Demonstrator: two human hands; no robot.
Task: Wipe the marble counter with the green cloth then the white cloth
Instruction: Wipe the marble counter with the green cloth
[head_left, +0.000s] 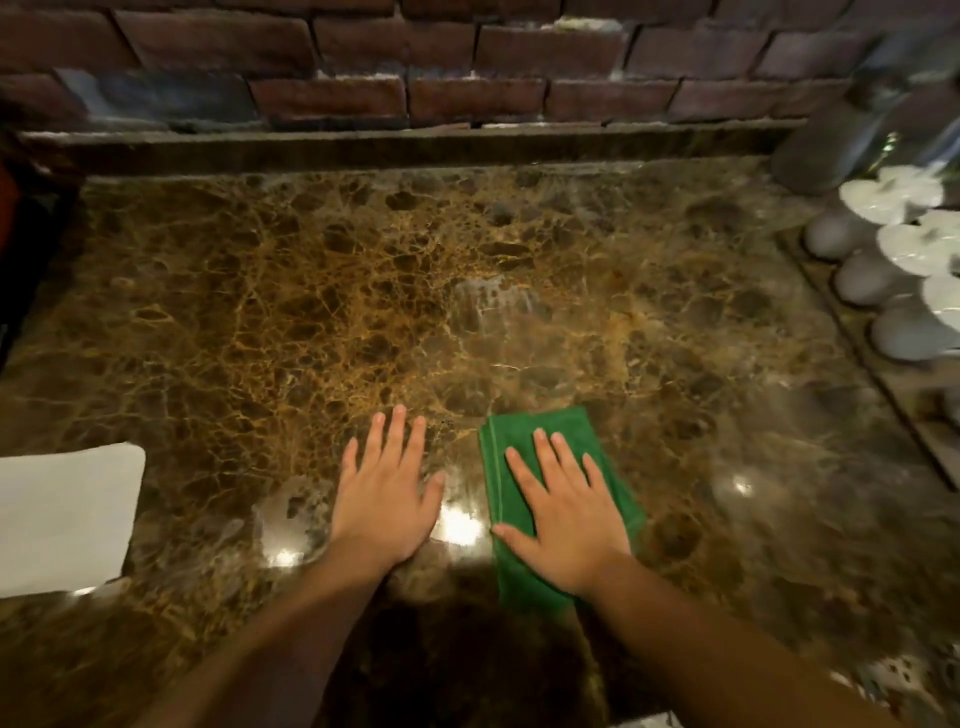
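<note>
While flat under right hand (563, 519), green cloth (524, 571), seemingly pressed.

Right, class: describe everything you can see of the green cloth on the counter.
The green cloth is a bright green, soft-looking fabric, folded into a long rectangle with a stitched hem along its left edge. It lies flat on the brown marble counter, near the front edge and slightly angled. The right hand presses down on it, palm flat and fingers spread, covering much of its middle. The left hand rests on bare marble beside it, not touching it.
</note>
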